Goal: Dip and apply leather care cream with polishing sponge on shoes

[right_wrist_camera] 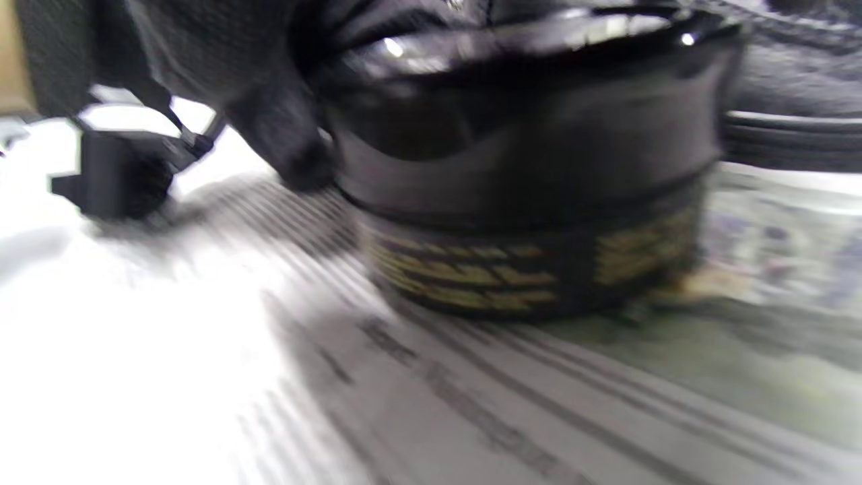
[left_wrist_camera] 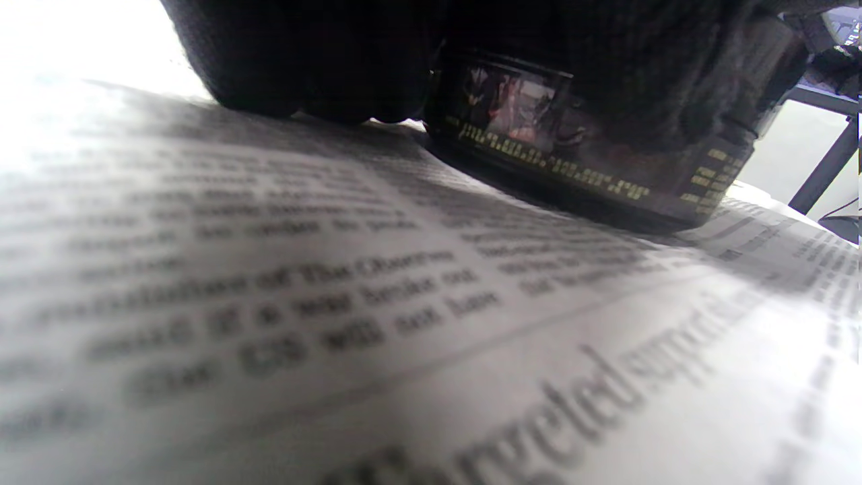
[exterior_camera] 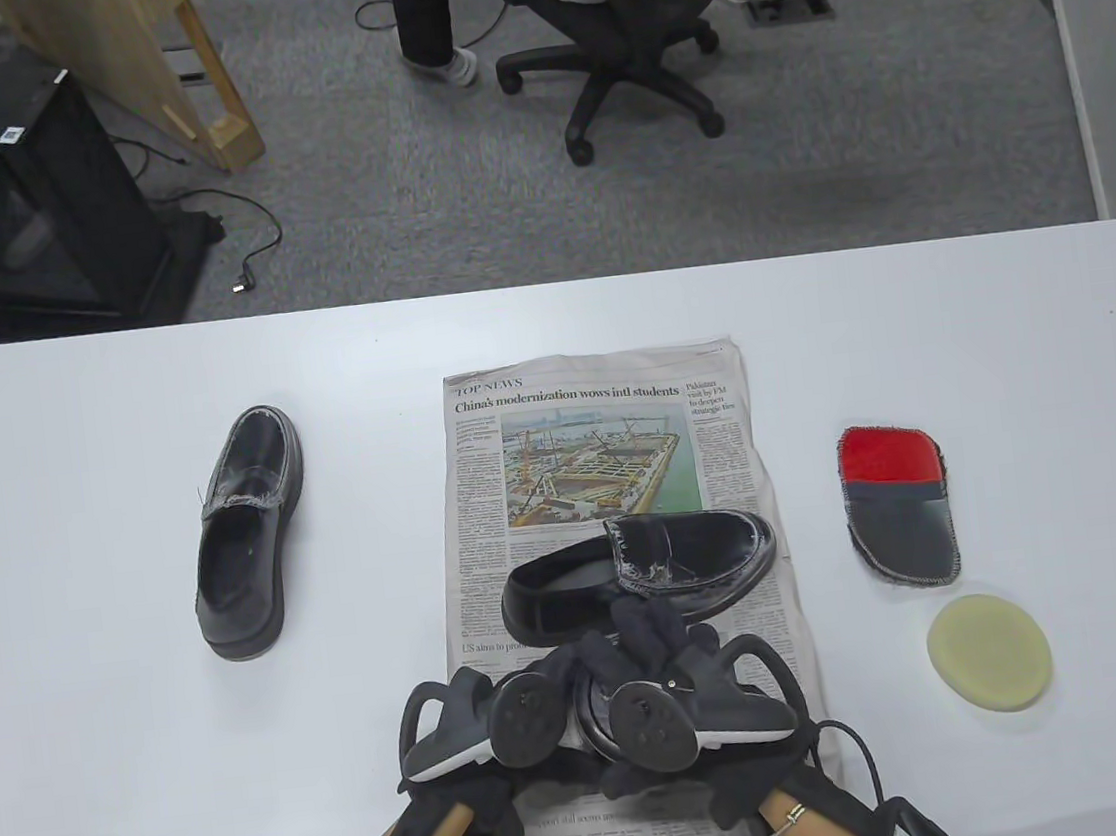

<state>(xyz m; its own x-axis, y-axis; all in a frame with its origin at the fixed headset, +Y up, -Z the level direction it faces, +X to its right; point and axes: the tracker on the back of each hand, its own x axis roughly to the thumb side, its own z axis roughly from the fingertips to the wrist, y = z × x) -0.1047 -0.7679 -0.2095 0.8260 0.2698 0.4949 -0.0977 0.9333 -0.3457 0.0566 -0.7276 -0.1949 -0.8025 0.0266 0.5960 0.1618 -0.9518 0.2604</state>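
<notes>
Both hands meet over a low black jar [right_wrist_camera: 532, 222] with gold lettering, standing on the newspaper [exterior_camera: 719, 420] just in front of the near shoe [exterior_camera: 636, 570]. The left hand [exterior_camera: 511, 715] has its fingers [left_wrist_camera: 303, 60] curled against the jar's side. The right hand [exterior_camera: 668, 677] covers the jar's glossy lid; its exact grip cannot be told. The yellow round sponge [exterior_camera: 989, 653] lies on the table [exterior_camera: 107, 791], right, near the red-and-grey cloth [exterior_camera: 898, 504]. The second shoe [exterior_camera: 249, 534] lies left

cream jar [right_wrist_camera: 532, 222] blurred, lid under gloves
</notes>
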